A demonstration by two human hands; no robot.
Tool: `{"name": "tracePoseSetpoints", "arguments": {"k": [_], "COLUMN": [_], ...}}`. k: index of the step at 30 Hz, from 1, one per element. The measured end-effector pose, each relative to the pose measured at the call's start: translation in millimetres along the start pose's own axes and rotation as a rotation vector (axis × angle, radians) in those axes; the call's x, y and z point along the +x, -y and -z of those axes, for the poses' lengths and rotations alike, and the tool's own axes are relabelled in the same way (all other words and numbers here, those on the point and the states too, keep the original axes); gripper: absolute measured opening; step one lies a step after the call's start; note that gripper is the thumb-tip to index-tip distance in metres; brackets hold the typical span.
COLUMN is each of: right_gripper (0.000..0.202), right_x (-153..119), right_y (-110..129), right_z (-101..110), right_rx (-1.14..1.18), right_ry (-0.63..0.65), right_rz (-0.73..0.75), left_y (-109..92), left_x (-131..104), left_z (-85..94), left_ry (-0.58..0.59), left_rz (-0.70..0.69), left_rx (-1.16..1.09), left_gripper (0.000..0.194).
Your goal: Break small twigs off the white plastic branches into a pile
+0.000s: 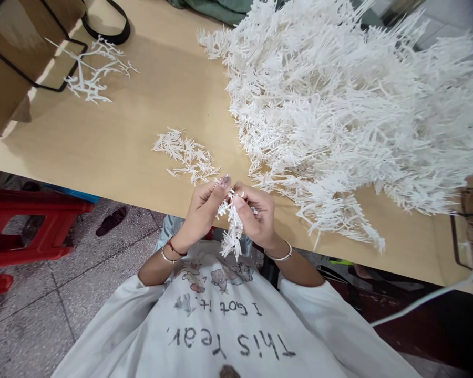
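Just over the table's near edge, my left hand [205, 206] and my right hand [257, 211] are close together, fingers pinched on a white branched plastic sprig [233, 231]. Its bristly tips hang down between my palms. A small scatter of white sprig pieces [185, 152] lies on the table beyond my left hand. To the right spreads a large heap of white bristly sprigs [331, 105], its near edge beside my right hand. At the far left rests a white branched stem [94, 73] with curved bare arms.
The pale wooden table [157, 100] runs across in front of me. A cardboard box [19, 58] with black metal bars and a black strap loop [110, 34] stand at the left. Red stools [31, 226] and a dark slipper [111, 220] are on the floor. A white cable [433, 296] crosses the lower right.
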State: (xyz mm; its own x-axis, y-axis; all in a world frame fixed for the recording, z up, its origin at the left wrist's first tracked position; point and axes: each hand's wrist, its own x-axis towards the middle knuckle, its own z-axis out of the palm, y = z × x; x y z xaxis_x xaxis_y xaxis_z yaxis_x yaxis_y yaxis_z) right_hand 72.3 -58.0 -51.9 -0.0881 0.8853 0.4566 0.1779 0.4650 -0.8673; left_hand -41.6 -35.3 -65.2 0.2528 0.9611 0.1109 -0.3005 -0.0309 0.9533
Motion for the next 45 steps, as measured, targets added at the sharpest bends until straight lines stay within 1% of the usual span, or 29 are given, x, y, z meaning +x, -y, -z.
{"name": "tracePoseSetpoints", "arguments": {"k": [3, 6, 8, 10, 11, 12, 15, 17, 19, 21, 23, 25, 26, 27, 28, 30, 31, 32, 33, 35, 37, 39, 40, 43, 45], "right_gripper": [0.030, 0.028, 0.029, 0.030, 0.030, 0.030, 0.029, 0.028, 0.028, 0.028, 0.028, 0.028, 0.028, 0.028, 0.028, 0.026, 0.026, 0.025, 0.025, 0.025, 0.024, 0.021, 0.020, 0.017, 0.015], "right_x": [-1.0, -1.8, -1.7, -0.7, 0.0, 0.8, 2.6, 2.7, 2.2, 1.9, 2.5, 4.0, 5.0, 6.0, 6.9, 8.5, 9.1, 9.5, 9.8, 9.8, 9.1, 7.7, 6.8, 3.8, 2.1], "right_y": [-1.9, -2.0, -1.3, -0.8, -0.8, -0.9, -2.4, -3.8, -4.9, -5.2, -4.4, -2.5, -1.2, 0.3, 1.8, 5.1, 6.8, 8.6, 10.3, 13.2, 14.8, 14.4, 13.4, 8.1, 4.4], "right_z": [-2.4, -3.5, -1.5, 2.8, 5.4, 8.0, 13.5, 14.5, 14.2, 13.6, 13.6, 14.4, 15.0, 15.7, 16.4, 18.0, 18.9, 19.8, 20.7, 21.9, 21.7, 19.5, 17.4, 9.0, 3.0], "right_rx": [-0.003, 0.001, 0.002, -0.002, -0.009, -0.020, -0.053, -0.063, -0.061, -0.054, -0.043, -0.036, -0.036, -0.039, -0.048, -0.082, -0.107, -0.134, -0.160, -0.194, -0.196, -0.184, -0.178, -0.159, -0.149], "right_ry": [-0.037, -0.073, -0.058, -0.031, -0.017, -0.008, 0.011, 0.020, 0.030, 0.042, 0.050, 0.066, 0.078, 0.093, 0.110, 0.141, 0.154, 0.168, 0.187, 0.222, 0.234, 0.194, 0.157, 0.022, -0.052], "right_rz": [0.027, 0.049, 0.057, 0.073, 0.085, 0.098, 0.114, 0.096, 0.074, 0.058, 0.053, 0.048, 0.044, 0.040, 0.037, 0.043, 0.049, 0.056, 0.064, 0.085, 0.130, 0.189, 0.215, 0.258, 0.255], "left_y": [3.9, 6.1, 4.3, -0.6, -3.9, -7.4, -15.2, -14.7, -10.4, -6.5, -7.7, -15.9, -22.2, -29.4, -36.8, -50.1, -55.3, -59.2, -61.7, -63.3, -61.0, -55.4, -51.5, -36.7, -26.3], "left_x": [-1.5, -1.6, 1.3, 7.5, 11.8, 16.7, 33.5, 44.6, 53.7, 58.8, 58.4, 52.6, 48.1, 43.1, 38.1, 29.6, 26.7, 24.9, 24.0, 23.5, 22.0, 18.0, 15.1, 5.9, 1.5], "left_z": [-6.3, -10.5, -7.1, 4.0, 12.1, 21.6, 51.4, 66.8, 75.3, 76.6, 71.9, 63.1, 57.9, 52.4, 47.1, 38.0, 34.7, 32.4, 31.0, 30.4, 30.8, 29.5, 27.6, 17.8, 9.5], "left_ry": [-0.071, -0.080, -0.047, -0.045, -0.072, -0.117, -0.263, -0.331, -0.347, -0.347, -0.378, -0.414, -0.397, -0.333, -0.202, 0.149, 0.292, 0.410, 0.496, 0.592, 0.628, 0.586, 0.535, 0.336, 0.247], "left_rz": [0.042, 0.089, 0.108, 0.080, 0.046, 0.007, -0.085, -0.092, -0.080, -0.075, -0.108, -0.192, -0.233, -0.261, -0.252, -0.198, -0.178, -0.156, -0.132, -0.059, 0.025, 0.070, 0.077, 0.067, 0.051], "left_rx": [-0.070, -0.166, -0.189, -0.124, -0.045, 0.082, 0.636, 0.926, 1.090, 1.144, 1.105, 0.988, 0.913, 0.841, 0.783, 0.713, 0.693, 0.670, 0.638, 0.544, 0.430, 0.324, 0.273, 0.096, -0.035], "left_gripper": [0.042, 0.041, 0.040, 0.040, 0.041, 0.042, 0.045, 0.043, 0.041, 0.039, 0.035, 0.033, 0.032, 0.031, 0.029, 0.031, 0.031, 0.032, 0.032, 0.031, 0.030, 0.029, 0.029, 0.031, 0.032]}}
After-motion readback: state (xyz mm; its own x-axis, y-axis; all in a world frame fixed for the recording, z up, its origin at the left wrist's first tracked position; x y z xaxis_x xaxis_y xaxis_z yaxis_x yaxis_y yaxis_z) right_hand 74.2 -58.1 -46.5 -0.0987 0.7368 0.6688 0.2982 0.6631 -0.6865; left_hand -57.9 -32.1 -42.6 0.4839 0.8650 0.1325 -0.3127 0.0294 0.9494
